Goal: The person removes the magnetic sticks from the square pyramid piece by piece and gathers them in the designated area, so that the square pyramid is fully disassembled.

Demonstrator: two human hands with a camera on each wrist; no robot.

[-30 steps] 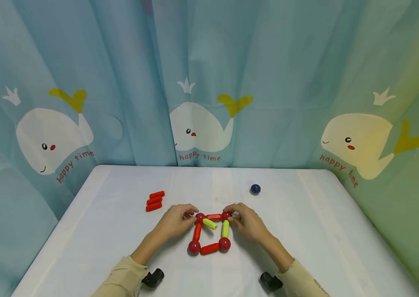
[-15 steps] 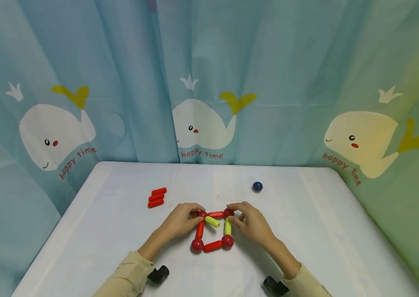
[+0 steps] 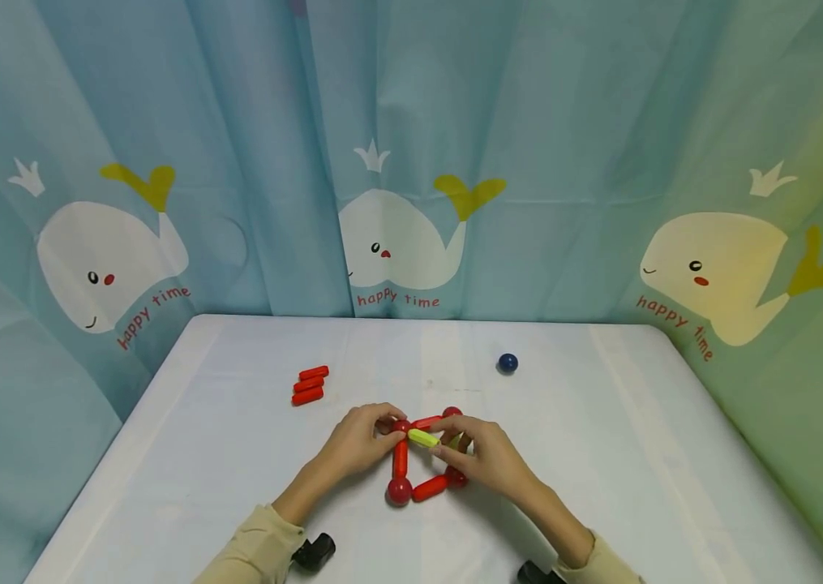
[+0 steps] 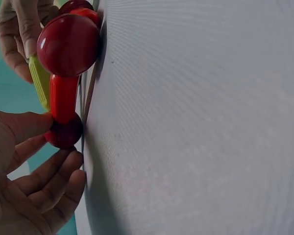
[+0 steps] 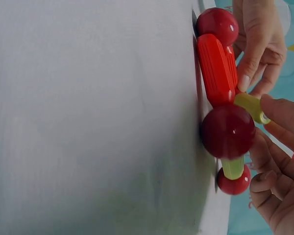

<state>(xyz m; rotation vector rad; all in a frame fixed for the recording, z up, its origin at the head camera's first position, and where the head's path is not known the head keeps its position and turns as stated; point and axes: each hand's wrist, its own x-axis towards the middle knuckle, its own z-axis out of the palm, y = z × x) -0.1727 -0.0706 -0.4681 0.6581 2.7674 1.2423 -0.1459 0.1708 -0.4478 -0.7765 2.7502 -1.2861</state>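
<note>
A four-sided frame of red balls and magnetic rods lies on the white table. My left hand [image 3: 360,442] pinches its far-left ball [image 3: 401,426] between thumb and fingers. From that ball a yellow-green rod [image 3: 423,438] slants upward, and my right hand [image 3: 487,458] pinches its free end. Red rods form the left side [image 3: 400,460], the near side [image 3: 430,488] and the far side [image 3: 426,422]. The near-left ball [image 3: 400,491] shows fully; my right hand partly covers the near-right ball [image 5: 228,131]. A second yellow-green rod [image 5: 233,168] makes the right side.
Several loose red rods [image 3: 308,384] lie together at the back left of the table [image 3: 236,454]. A dark blue ball [image 3: 507,363] rests at the back right. Behind the table hangs a curtain [image 3: 542,162] with whale prints.
My right hand has left the far-right ball, moved left and taken the free end of the slanting yellow-green rod. My left hand stays at the far-left ball, now pinching it.
</note>
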